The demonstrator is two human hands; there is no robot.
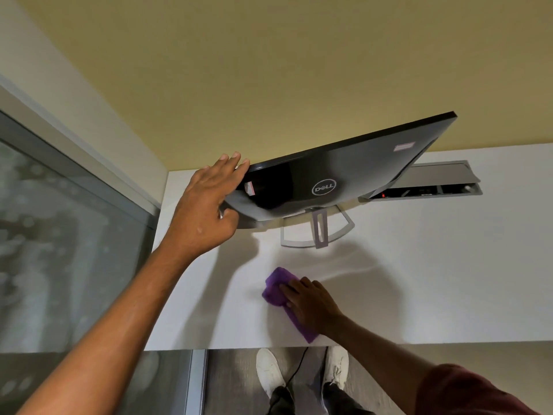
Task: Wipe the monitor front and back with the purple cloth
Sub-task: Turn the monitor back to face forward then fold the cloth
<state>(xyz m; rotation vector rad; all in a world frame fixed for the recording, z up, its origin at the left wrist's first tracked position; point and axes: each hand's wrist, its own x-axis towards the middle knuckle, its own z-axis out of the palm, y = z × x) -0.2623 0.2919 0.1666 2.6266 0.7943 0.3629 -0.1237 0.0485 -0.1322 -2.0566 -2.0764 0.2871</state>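
two grips: left hand (206, 211) clamped on monitor (344, 172) edge; right hand (311, 304) flat, pressing purple cloth (276, 287) onto desk (434, 265).

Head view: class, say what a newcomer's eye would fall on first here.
The monitor, its back with the Dell logo towards the camera, stands tilted on the white desk. The left hand holds one end of it; the right hand rests on the purple cloth near the desk's front edge.

Black Dell monitor (344, 175) rear side showing, tilted, purple cloth (276, 287) crumpled on white desk (434, 280)
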